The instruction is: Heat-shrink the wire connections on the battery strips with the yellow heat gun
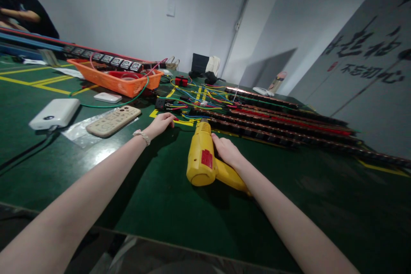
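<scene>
My right hand (226, 150) is wrapped around the grip of a yellow heat gun (201, 158), whose ribbed nozzle points away from me toward the dark strips. To its left, my left hand (160, 124) rests low over the table with fingers pinched together at the end of thin wires (189, 116). A small red bit shows at those fingertips; what it is, I cannot make out. The wires run right to long dark strips with copper-coloured edges (257, 130). Behind my left hand sits a black connector block (160, 103) with coloured leads.
An orange basket (125, 87) holding red items stands at the back left. Nearer are a white power bank (55, 113) with a black cable, a phone in a beige case (114, 121) on a plastic bag, and a white case (108, 97). A person (27, 10) sits far left.
</scene>
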Motion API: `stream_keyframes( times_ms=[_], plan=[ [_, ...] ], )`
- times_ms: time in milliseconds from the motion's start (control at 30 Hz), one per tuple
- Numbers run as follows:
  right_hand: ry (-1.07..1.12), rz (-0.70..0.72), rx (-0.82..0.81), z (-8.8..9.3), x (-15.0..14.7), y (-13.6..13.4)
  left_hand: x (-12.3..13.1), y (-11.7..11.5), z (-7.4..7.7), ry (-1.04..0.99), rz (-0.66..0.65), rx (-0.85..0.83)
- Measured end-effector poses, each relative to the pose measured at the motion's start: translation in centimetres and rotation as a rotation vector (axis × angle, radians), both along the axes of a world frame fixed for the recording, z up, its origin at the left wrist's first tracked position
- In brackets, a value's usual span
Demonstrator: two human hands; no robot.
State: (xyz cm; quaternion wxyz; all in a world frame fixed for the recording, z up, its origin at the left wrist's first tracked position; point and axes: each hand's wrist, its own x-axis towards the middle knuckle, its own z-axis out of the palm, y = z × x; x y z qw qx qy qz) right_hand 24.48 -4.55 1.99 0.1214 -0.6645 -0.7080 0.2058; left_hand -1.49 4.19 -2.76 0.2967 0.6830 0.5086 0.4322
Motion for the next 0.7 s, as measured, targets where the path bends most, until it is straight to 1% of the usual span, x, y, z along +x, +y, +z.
stream_keyframes(
  times_ms=[133, 300, 533, 700],
  plan=[
    [0.008, -0.027, 0.024, -0.1, 1.1, 0.6, -0.1, 0.1, -0.1, 0.007, -0.004, -0.006],
    [-0.013, -0.05, 0.021, 0.1, 1.4, 0.6, -0.1, 0.2, -0.1, 0.0, -0.024, -0.018],
    [-0.065, -0.01, 0.06, 0.0, 1.4, 0.6, -0.2, 0.1, -0.1, -0.018, -0.052, -0.016],
    [-0.048, 0.008, 0.041, 0.2, 1.0, 0.2, -0.1, 0.1, -0.2, -0.09, -0.088, -0.039]
  ],
)
